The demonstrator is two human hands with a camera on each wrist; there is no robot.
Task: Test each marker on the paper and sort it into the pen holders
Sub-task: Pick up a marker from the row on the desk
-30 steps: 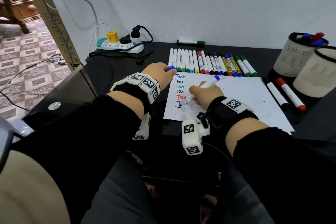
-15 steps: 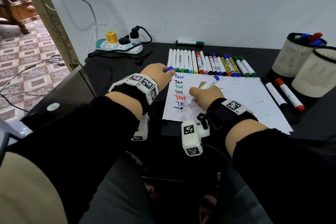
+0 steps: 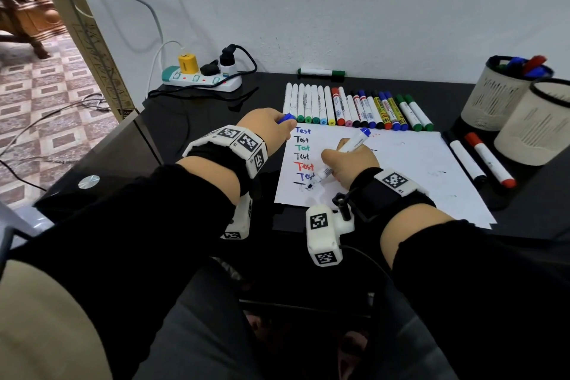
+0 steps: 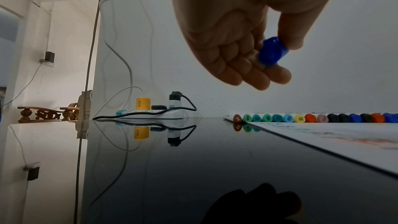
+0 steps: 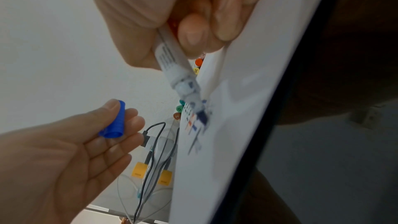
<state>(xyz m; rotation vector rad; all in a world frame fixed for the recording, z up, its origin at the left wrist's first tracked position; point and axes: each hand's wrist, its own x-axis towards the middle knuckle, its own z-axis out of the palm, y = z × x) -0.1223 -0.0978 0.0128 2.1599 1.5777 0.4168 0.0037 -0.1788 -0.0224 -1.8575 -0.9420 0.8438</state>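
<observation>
My right hand (image 3: 345, 163) grips an uncapped blue marker (image 3: 342, 157), its tip on the white paper (image 3: 401, 170) just under a column of coloured "Test" words (image 3: 303, 148). In the right wrist view the marker (image 5: 176, 67) is blurred, its tip on the paper (image 5: 237, 125). My left hand (image 3: 268, 129) hovers at the paper's upper left corner and pinches the blue cap (image 4: 271, 52) between thumb and fingers; the cap (image 5: 114, 122) also shows in the right wrist view. A row of capped markers (image 3: 354, 109) lies beyond the paper. Two mesh pen holders (image 3: 505, 102) stand at the right.
A power strip (image 3: 203, 79) with plugs and cables sits at the back left of the black table (image 3: 200, 133). A green marker (image 3: 320, 72) lies by the wall. Two markers (image 3: 481, 159), one red-capped, lie beside the holders. The farther holder contains blue and red markers (image 3: 527, 66).
The marker tip has moved over the lowest line of writing, leaving new dark strokes there. My left hand stays in place with the cap.
</observation>
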